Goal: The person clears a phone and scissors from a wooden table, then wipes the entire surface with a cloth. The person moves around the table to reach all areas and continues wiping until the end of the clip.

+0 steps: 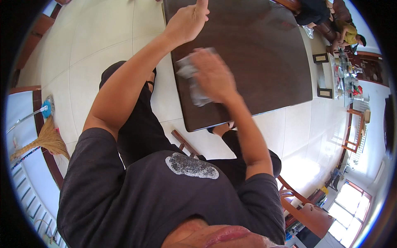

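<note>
My right hand point(214, 76) lies over a crumpled grey-white cloth point(198, 93), pressing it onto the dark brown tabletop point(263, 62) near its near left corner. That hand is slightly blurred. Farther up, by the table's left edge, my left hand point(187, 23) is held over the top with its fingers partly curled. One digit points away from me and runs out of the picture. Whether the left hand touches the table is unclear, and nothing shows in it.
A straw broom point(46, 139) and a mop with a blue head point(46, 107) stand at left. Two people sit at upper right, one in a yellow top point(349, 34). Below them is a cluttered glass-topped table point(341, 74). A wooden chair point(310, 217) is at lower right.
</note>
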Demonstrator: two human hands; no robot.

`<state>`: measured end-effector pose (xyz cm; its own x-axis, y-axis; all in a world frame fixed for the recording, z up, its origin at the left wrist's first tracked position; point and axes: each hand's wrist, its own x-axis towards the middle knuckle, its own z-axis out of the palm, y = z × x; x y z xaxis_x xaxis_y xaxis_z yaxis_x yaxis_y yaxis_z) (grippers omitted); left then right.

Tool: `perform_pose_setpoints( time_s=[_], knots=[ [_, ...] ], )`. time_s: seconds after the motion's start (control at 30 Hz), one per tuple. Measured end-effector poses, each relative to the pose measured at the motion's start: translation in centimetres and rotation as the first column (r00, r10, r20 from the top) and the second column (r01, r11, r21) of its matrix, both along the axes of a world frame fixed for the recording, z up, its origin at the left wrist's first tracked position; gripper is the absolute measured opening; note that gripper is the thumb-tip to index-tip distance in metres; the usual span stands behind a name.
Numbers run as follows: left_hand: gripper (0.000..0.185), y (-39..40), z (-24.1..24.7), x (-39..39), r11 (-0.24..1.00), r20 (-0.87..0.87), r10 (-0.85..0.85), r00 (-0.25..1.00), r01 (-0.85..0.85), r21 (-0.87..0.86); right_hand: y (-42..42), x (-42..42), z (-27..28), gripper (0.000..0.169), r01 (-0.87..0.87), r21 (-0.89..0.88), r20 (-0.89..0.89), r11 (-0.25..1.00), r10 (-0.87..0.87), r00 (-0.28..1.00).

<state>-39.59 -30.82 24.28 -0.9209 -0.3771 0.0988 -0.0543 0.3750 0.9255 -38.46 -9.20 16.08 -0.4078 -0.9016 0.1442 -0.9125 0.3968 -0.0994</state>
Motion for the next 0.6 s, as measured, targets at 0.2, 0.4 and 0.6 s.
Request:
perform_pose_setpoints(
  time_s=[0.2, 0.4, 0.6],
  knots=[
    [0.108, -4.8, -0.4, 0.0, 0.987, -0.149, 0.120, 0.982, -0.101, 0.128, 28.6, -19.2, -4.0, 0.069, 0.720, 0.041, -0.159, 0.693, -0.707, 0.689],
    [0.105, -5.4, 0.2, -0.9, 0.937, -0.245, 0.233, 0.941, -0.150, 0.315, 20.4, -27.1, -6.6, 0.054, 0.556, -0.012, -0.328, 0.831, -0.529, 0.783],
    [0.104, -4.6, -0.5, -2.7, 0.923, -0.253, 0.243, 0.936, -0.143, 0.357, -6.0, -9.3, -3.7, 0.058, 0.105, -0.121, -0.182, 0.987, -0.126, 0.975]
  ],
)
